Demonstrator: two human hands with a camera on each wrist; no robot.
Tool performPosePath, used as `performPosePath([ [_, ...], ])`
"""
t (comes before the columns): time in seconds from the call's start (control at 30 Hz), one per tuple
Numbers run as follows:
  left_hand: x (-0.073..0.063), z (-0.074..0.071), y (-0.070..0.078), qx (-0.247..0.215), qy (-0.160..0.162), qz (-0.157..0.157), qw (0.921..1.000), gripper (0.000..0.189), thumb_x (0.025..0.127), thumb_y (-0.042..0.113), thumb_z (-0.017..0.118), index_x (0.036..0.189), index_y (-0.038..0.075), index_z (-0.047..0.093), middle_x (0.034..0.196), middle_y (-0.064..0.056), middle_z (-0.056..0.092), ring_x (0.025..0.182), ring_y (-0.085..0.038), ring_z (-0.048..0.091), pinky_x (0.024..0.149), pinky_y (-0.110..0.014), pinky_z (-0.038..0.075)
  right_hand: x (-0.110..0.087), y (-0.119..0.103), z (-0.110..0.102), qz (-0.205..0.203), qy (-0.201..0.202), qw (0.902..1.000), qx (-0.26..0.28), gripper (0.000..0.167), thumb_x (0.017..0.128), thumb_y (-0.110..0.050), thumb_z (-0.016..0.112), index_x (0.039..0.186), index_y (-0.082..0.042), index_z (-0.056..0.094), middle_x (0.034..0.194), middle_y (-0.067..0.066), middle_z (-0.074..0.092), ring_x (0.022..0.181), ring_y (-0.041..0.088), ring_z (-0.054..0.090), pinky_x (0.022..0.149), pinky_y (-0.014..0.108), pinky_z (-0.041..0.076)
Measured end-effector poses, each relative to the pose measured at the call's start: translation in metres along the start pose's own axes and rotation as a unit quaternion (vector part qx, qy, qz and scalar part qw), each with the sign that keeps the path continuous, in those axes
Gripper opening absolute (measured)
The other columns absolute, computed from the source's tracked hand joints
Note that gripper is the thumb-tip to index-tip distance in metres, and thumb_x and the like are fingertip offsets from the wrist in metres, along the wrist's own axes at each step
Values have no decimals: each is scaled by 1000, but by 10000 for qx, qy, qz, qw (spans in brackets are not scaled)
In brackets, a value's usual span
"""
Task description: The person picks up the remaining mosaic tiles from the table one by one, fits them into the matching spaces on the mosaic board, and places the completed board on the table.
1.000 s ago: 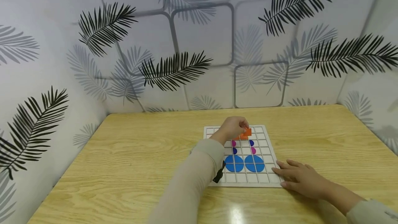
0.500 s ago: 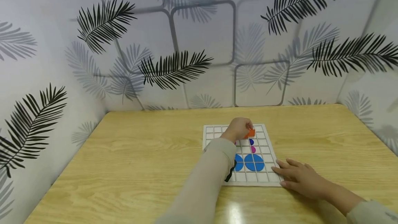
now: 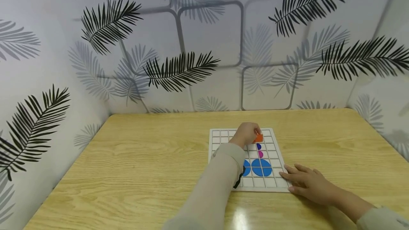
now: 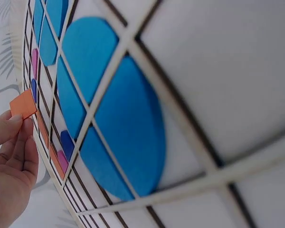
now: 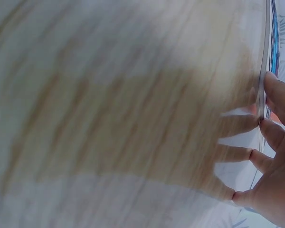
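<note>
Between thumb and fingers my left hand (image 3: 247, 132) pinches an orange square tile (image 4: 23, 105), held at the far part of a white grid board (image 3: 220, 188). Other orange pieces (image 4: 48, 142) lie in the board's cells below it. Nearer me, blue quarter-round pieces form two discs, the right one (image 3: 261, 167) in full view and the left partly behind my sleeve. A dark blue piece (image 3: 258, 146) and a pink piece (image 3: 260, 154) sit between. At the board's near right corner my right hand (image 3: 308, 183) rests with spread fingers, touching the edge and the table.
The board lies on a light wooden table (image 3: 127, 159). Behind the table's far edge stands a wall (image 3: 207, 81) with a leaf pattern. My left sleeve (image 3: 207, 191) crosses the board's left part and hides some cells.
My left hand has moved slightly right and lower over the board with the orange tile, mostly in the first half second. The right hand stays at the board's corner.
</note>
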State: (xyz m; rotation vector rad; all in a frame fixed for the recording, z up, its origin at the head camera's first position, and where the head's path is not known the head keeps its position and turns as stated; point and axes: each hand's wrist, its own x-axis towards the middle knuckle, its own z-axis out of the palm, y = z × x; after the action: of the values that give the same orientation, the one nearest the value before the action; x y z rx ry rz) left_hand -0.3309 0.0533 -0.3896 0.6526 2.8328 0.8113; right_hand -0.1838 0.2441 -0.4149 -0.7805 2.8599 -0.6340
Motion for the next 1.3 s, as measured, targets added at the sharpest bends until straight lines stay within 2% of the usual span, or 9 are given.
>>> performPosePath([
  [0.1,5,4,0,204,-102,42,9997,24,78,-6,53,89,13,64,85,1,58,74,-11,50,61,-18,40,-1,2,3,-33,94,9999,-11,44,81,-39,54,121,-20,52,127,15,42,115,46,28,77,69,15],
  [0.2,9,12,1,823,92,109,9965,25,80,-5,49,91,12,63,90,-1,59,82,-14,52,71,-24,43,-1,2,3,-34,101,9999,-18,44,81,-39,54,121,-20,53,127,15,42,115,46,28,77,69,15],
  [0.3,48,51,-29,1536,460,546,9856,23,80,0,49,90,17,63,88,2,59,84,-14,52,74,-27,42,-1,1,2,-29,30,10000,-14,45,82,-40,53,122,-19,51,128,14,41,116,46,26,77,70,14],
  [0.43,71,65,-41,2099,142,518,9763,18,84,11,54,91,25,63,88,11,58,87,-7,52,74,-22,41,0,0,0,-44,8,10000,-51,45,82,-39,52,122,-18,51,129,15,40,116,46,26,77,70,14],
  [0.53,30,30,-6,2321,-135,161,9725,17,87,13,50,92,22,63,90,10,59,89,-5,52,75,-19,41,0,0,0,-55,56,9999,-62,45,82,-38,53,122,-18,51,129,15,40,116,45,26,77,69,15],
  [0.7,-19,-7,27,2725,-107,339,9615,18,89,11,48,82,16,64,82,7,59,78,-4,53,66,-14,39,0,2,2,-112,139,9998,-87,44,82,-38,54,122,-20,52,128,15,41,116,46,27,77,69,15],
  [0.87,-10,3,26,3189,-193,313,9471,21,87,11,51,71,17,62,76,8,59,71,-4,53,63,-17,42,-1,3,3,-140,227,9995,-160,43,81,-37,55,121,-20,53,127,15,42,115,46,28,77,69,16],
  [0.97,2,12,20,3172,-193,293,9477,21,86,11,52,68,18,61,74,8,58,69,-4,52,62,-18,43,-1,3,3,-142,240,9995,-137,43,81,-37,55,121,-21,52,127,15,42,115,46,28,76,69,16],
  [1.3,3,13,15,3005,-297,450,9523,16,86,10,53,76,17,63,78,7,59,73,-6,53,61,-18,42,-1,2,5,-201,290,9993,-143,42,81,-37,55,121,-21,53,125,15,43,114,46,29,76,69,17],
])
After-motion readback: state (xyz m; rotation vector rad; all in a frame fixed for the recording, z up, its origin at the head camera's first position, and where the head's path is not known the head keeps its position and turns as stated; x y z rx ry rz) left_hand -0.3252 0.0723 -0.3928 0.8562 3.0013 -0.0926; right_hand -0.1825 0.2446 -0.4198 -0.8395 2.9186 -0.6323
